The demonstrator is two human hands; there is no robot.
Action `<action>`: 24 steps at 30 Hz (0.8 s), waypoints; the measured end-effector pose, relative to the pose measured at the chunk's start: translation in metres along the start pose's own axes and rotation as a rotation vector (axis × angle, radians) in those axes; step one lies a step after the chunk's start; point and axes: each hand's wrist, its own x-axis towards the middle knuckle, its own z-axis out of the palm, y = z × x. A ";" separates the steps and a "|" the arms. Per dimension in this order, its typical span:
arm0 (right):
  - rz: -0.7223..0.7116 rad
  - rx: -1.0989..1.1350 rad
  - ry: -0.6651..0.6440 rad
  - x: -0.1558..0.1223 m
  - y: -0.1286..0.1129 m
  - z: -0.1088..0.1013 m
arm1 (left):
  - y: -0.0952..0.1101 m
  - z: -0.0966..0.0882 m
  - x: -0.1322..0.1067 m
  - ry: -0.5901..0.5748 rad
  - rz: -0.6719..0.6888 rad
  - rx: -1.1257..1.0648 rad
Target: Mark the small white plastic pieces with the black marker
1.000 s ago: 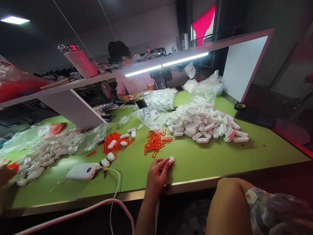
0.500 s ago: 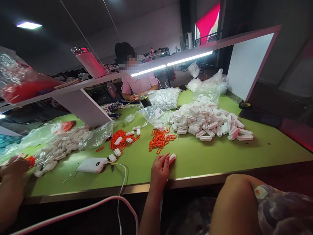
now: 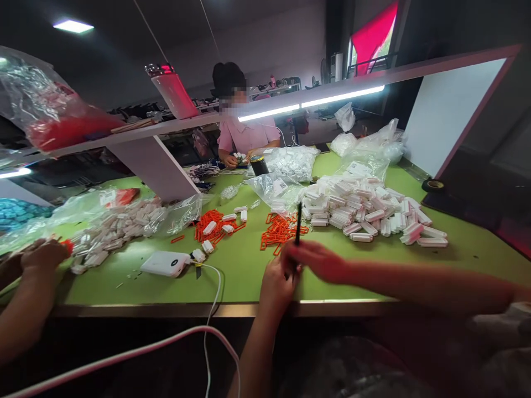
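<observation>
at the worktop's [image 3: 244, 276] near side, our right hand [image 3: 318, 261] grips a black stick [image 3: 298, 221] nearly upright, probably for control, beside our left hand [image 3: 275, 284], whose hidden hold we cannot tell.

A green table [image 3: 244, 276] is holding a big pile of white blocks [image 3: 352, 204], some orange loops [image 3: 279, 229] and a white power bank [image 3: 161, 263].

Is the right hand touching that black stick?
Touching. The head view shows the black stick gripped in the right hand, its top poking up.
</observation>
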 end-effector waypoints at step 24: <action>0.186 -0.088 0.400 0.008 0.083 -0.044 | -0.001 -0.011 -0.002 -0.023 -0.068 -0.149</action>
